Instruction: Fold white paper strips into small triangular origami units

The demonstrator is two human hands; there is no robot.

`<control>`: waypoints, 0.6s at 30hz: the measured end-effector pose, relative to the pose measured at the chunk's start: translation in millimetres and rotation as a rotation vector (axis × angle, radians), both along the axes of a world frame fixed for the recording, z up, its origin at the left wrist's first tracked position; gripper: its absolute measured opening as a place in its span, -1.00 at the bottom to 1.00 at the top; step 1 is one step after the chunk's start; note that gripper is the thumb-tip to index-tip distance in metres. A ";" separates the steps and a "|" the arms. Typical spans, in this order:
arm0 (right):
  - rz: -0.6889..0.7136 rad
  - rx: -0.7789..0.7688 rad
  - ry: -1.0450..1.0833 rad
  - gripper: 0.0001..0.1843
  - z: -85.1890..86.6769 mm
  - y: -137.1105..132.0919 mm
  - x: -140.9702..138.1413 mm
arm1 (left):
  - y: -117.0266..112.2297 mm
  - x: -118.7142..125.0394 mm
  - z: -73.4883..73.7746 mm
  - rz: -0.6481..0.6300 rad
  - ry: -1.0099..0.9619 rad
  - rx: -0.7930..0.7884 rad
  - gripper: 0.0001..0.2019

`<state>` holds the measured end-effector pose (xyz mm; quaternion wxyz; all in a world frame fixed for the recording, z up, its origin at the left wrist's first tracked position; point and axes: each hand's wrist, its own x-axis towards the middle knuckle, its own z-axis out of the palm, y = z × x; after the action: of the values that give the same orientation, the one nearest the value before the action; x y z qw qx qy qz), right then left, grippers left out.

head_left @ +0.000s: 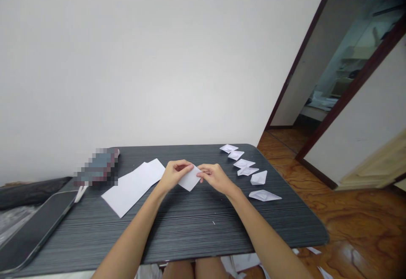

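A small folded square of white paper point(189, 180) is held up over the middle of the dark table, one corner pointing down toward me. My left hand point(176, 174) pinches its upper left edge between thumb and fingers. At the right corner, my right hand point(213, 175) grips the paper with thumb and bent fingers. White sheets point(135, 188) lie overlapping to the left of my left hand. Several folded paper boats point(244, 163) stand in a slanting row along the table's right side, the nearest boat point(264, 195) lying beyond my right forearm.
The dark wood-grain table point(196, 232) stands against a white wall. A blurred-out object point(98, 167) and a dark flat panel point(38, 230) are at the left. Paper scraps point(314, 250) lie on the wooden floor at the right. Beyond it is an open doorway point(320, 84).
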<state>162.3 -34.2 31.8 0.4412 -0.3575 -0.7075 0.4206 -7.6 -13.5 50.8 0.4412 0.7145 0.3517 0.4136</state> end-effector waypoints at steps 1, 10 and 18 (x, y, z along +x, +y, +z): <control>0.004 -0.004 0.002 -0.74 -0.2 0.1 -0.2 | -0.1 -0.2 0.2 -0.002 -0.007 -0.011 -0.77; 0.018 -0.015 -0.008 -0.74 -1.7 2.2 -1.2 | -1.0 3.5 -3.3 0.113 -0.039 0.011 -0.79; 0.013 -0.079 0.053 -0.74 -1.9 3.9 0.3 | -3.6 8.9 -5.3 0.110 0.094 0.084 -0.68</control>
<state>162.6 -30.3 30.0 0.4423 -0.3589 -0.6808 0.4605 1.4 -17.2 45.5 0.3708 0.7305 0.3931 0.4176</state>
